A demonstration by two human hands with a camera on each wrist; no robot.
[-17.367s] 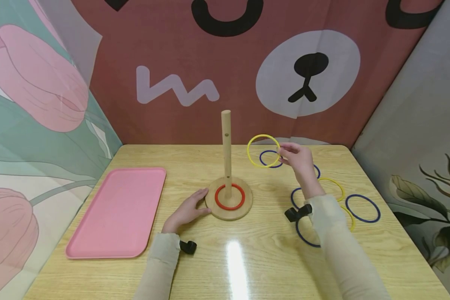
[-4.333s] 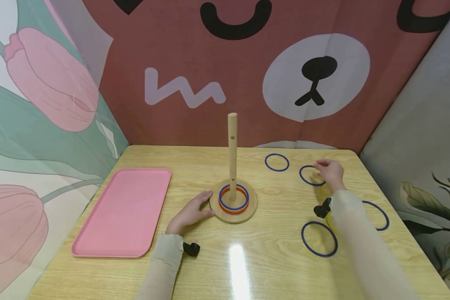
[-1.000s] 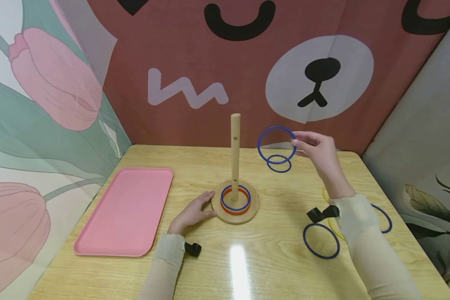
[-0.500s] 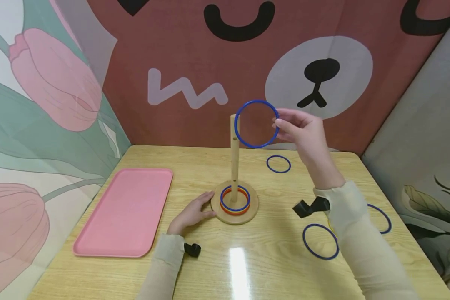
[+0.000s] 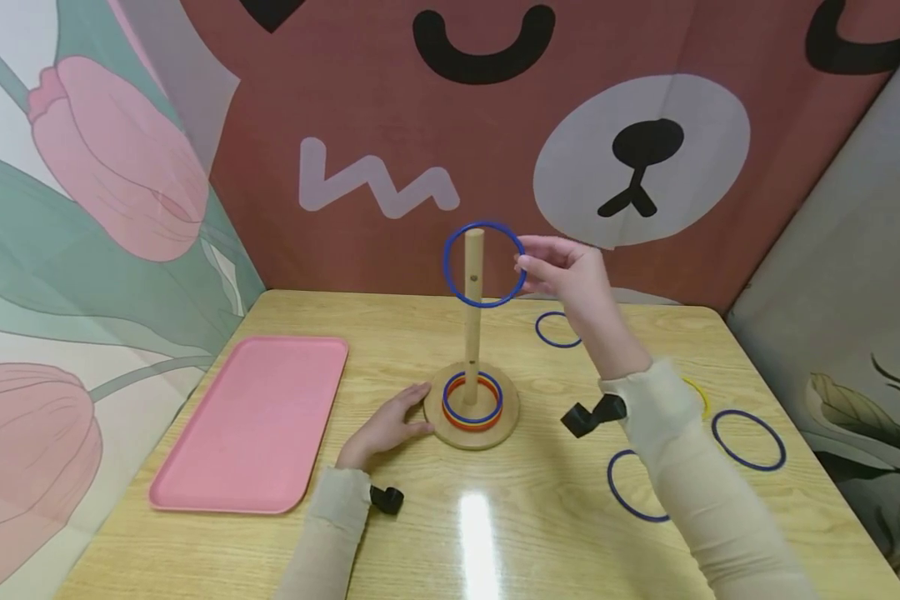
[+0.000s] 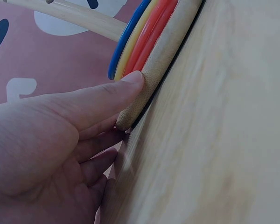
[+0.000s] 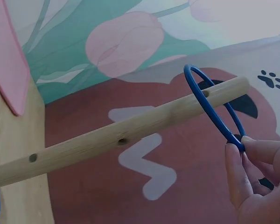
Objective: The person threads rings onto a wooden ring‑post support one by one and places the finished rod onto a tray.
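Note:
My right hand (image 5: pixel 570 271) pinches a thin blue ring (image 5: pixel 446 265) by its right side. In the right wrist view the wooden post (image 7: pixel 149 123) passes through this ring near its tip. Around the post's foot, the round wooden base (image 5: pixel 507 417) bears a stack: a blue ring (image 6: pixel 122 44) on top, a yellow ring (image 6: pixel 132 46) under it, then red rings (image 6: pixel 147 39). My left hand (image 5: pixel 386 425) rests on the table at the base's left edge, its fingers fairly straight. The thumb touches the base's rim in the left wrist view.
A pink tray (image 5: pixel 251 425) lies on the left of the table. On the right, blue rings (image 5: pixel 783 454) and a yellow ring (image 5: pixel 699 388) lie flat, some partly hidden by my right arm. A patterned cloth wall (image 5: pixel 390 258) stands behind the table.
My right hand lifted the blue ring from the right side of the table and carried it left and up, then slightly lower over the post's tip. The left hand stays at the base.

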